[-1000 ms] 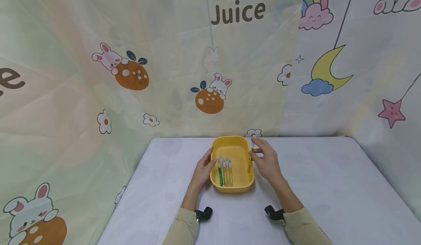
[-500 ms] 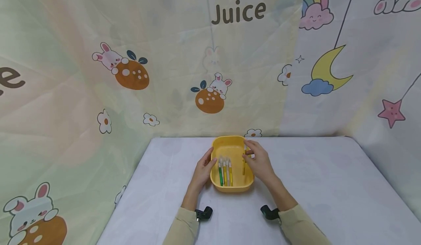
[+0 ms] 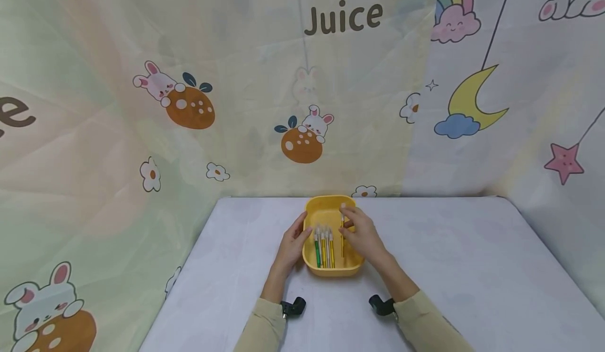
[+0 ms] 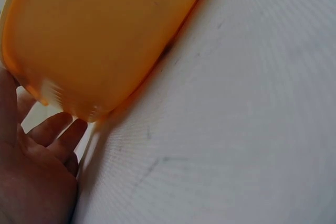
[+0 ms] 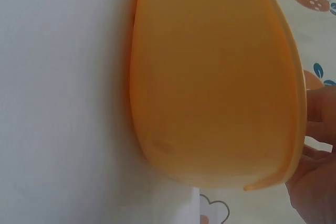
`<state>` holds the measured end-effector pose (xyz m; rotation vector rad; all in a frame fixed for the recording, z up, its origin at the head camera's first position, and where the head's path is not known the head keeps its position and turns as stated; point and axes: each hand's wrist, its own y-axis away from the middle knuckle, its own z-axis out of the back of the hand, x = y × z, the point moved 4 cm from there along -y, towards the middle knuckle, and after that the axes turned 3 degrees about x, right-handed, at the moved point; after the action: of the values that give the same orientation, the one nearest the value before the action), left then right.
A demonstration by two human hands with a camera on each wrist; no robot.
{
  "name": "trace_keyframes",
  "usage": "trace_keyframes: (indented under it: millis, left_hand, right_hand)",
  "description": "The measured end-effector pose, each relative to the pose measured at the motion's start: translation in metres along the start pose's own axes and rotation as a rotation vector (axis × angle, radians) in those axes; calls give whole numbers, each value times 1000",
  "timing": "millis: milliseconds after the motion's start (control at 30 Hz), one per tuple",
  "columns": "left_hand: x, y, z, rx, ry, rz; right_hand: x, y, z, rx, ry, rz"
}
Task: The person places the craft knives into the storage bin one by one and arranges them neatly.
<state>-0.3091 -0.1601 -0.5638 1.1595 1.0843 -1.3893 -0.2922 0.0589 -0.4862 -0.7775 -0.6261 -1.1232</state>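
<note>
A yellow tray [image 3: 331, 272] with rounded corners stands on the table. My left hand [image 3: 289, 244] holds its left side, thumb over the rim and fingers against the outer wall; the left wrist view shows these fingertips [image 4: 79, 125] touching the wall. Over the right half of the tray, my right hand [image 3: 364, 236] pinches a thin yellow pencil-like stick [image 3: 342, 247] with a pale end, roughly upright in the head view. To its left, several similar green and yellow sticks [image 3: 324, 249] with pale tips lie side by side in the tray. The right wrist view hides the stick behind the tray wall.
A white cloth covers the table [image 3: 449, 268]. Printed curtains [image 3: 246, 105] hang directly behind its far edge and along both sides. Each wrist wears a black camera, such as the left one [image 3: 294, 307].
My right hand has moved left with the yellow stick, from the tray's right rim to inside it, closer to the row of sticks. The left hand and tray stay put.
</note>
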Motion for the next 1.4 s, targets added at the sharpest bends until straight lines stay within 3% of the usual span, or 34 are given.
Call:
trace_keyframes:
  millis: [233, 500, 900, 1400]
  left_hand:
    - [1, -1, 1, 2, 3, 3]
    - [3, -2, 1, 4, 6, 10]
    - [0, 0, 1, 2, 5, 2]
    - [-1, 0, 0, 4, 6, 0]
  right_hand:
    - [5, -5, -12, 57, 51, -73]
    - [4, -9, -22, 106, 80, -96]
    - [4, -9, -31, 156, 259, -94]
    - [2, -9, -36, 201, 346, -70]
